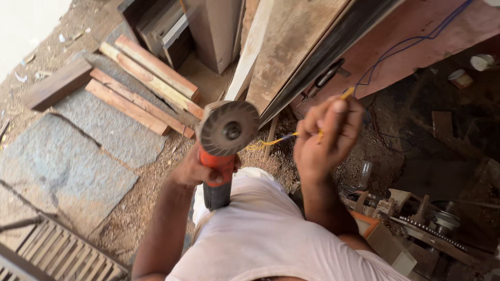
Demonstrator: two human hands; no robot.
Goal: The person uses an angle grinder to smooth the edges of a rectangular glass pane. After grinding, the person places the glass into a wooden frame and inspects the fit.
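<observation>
My left hand (194, 171) grips the orange and black body of an angle grinder (221, 156), its round flap disc (229, 128) facing up toward the camera. To the right, my right hand (325, 138) is raised with fingers curled around a thin yellow cord (271, 140). The cord runs from the grinder side through my fingers, and its end sticks out above them near a dark metal-edged plank (323, 52). The hands are apart, about a hand's width from each other. My white shirt (260, 234) fills the bottom of the view.
Several wooden battens (151, 78) lie on stone slabs (99, 130) at the left, amid sawdust. Wide boards (291, 41) lean ahead. A blue wire (411, 41) crosses a reddish panel. Machine parts with a chain (432, 234) sit at the lower right, a slatted frame (57, 255) at the lower left.
</observation>
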